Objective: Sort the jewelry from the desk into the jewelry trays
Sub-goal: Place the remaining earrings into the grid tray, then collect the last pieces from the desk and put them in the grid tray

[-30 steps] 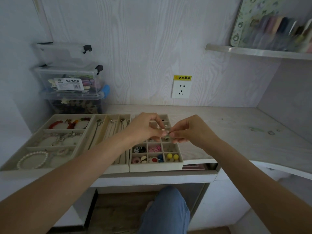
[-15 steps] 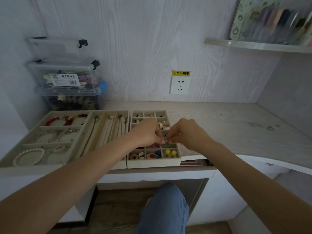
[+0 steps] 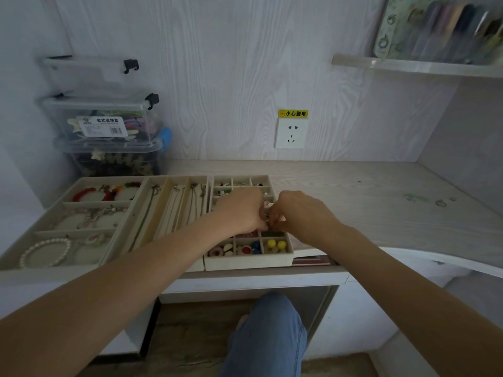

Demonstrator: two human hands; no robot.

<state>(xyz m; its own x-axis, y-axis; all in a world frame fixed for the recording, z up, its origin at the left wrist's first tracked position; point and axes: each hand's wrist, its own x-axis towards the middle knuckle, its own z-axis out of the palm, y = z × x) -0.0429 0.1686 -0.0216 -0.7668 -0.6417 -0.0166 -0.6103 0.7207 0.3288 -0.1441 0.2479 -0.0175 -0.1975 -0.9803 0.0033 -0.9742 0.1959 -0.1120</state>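
Bracelets lie in the bracelet tray (image 3: 40,227) at the tabletop's (image 3: 353,202) left front edge, necklaces in the middle tray (image 3: 148,213). Over the small-compartment tray (image 3: 249,263), left hand (image 3: 241,210) and right hand (image 3: 298,212) meet, fingers curled, pinching a tiny piece (image 3: 267,216) between them. Loose rings (image 3: 441,203) sit near the right edge.

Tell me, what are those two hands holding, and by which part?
Both the left hand and right hand pinch something tiny between their fingertips; what it is cannot be told.
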